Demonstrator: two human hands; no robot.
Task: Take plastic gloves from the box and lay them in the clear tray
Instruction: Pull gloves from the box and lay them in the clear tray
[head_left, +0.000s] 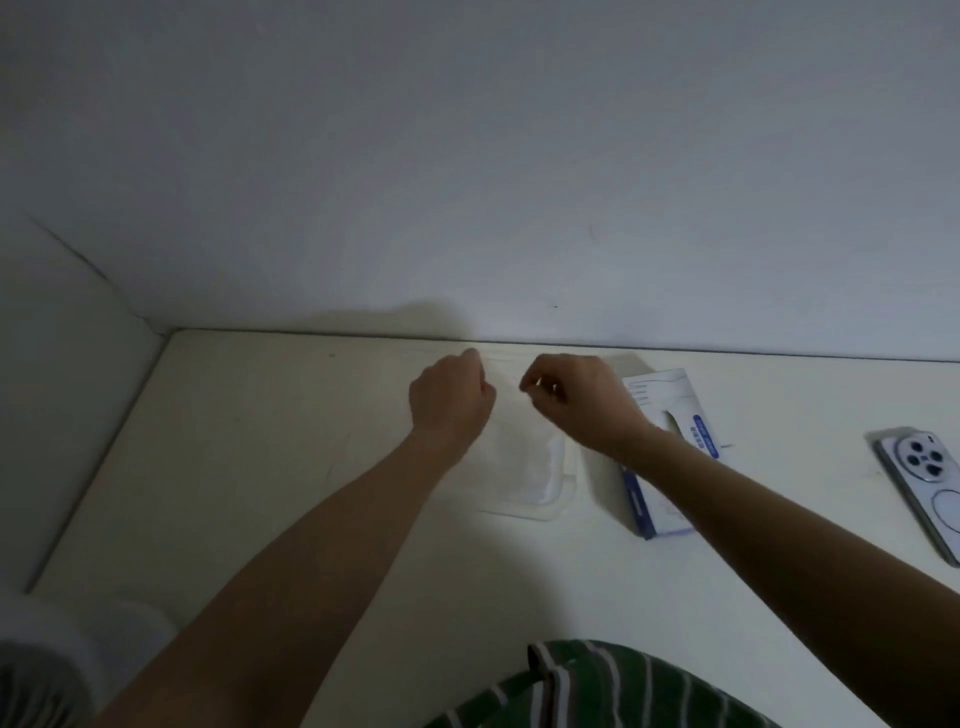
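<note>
Left hand (451, 396), right hand (579, 397) pinching plastic glove (505, 370) over clear tray (545, 512). Right of tray: forearm-crossed glove box (670, 402), then smartphone (922, 486).

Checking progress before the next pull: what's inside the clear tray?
Whitish plastic gloves lie in the clear tray. Its far part is hidden behind the left hand and right hand, which pinch a faint clear glove above it. Count unclear.
</note>
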